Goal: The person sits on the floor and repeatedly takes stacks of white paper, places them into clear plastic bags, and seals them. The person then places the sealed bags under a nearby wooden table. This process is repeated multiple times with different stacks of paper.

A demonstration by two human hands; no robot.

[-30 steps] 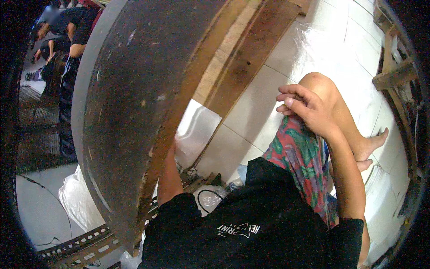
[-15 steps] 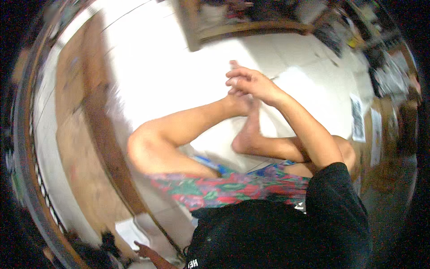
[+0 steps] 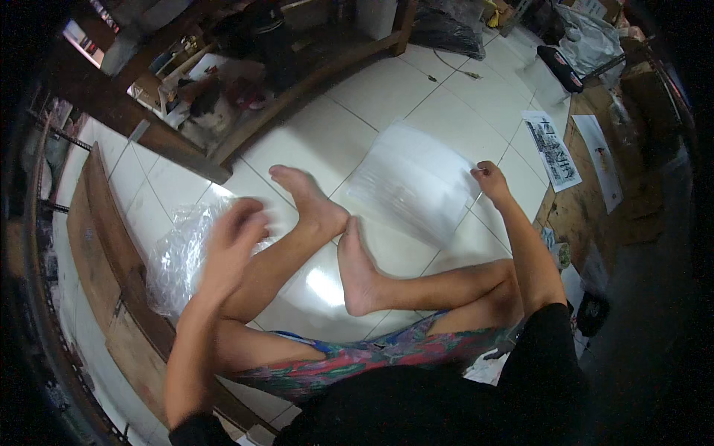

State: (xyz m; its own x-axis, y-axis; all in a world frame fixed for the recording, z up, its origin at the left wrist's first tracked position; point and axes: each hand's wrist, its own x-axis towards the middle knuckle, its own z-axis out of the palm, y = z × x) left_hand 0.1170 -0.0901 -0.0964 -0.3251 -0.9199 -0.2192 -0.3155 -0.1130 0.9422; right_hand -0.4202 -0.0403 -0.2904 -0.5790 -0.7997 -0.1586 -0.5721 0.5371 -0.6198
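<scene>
White tile floor point(image 3: 387, 97) w/ glare – wood planks point(image 3: 104, 245) left.

Person seated with legs crossed, both forearms entering from the lower edge. Left hand point(image 3: 232, 236), blurred, is raised above the left knee with the fingers loosely curled, the forearm rising steeply from the bent elbow. Right arm extends forward, nearly straight, past the right knee; right hand point(image 3: 491, 181) is palm-down, fingers closed in a pinch at its far end.
</scene>
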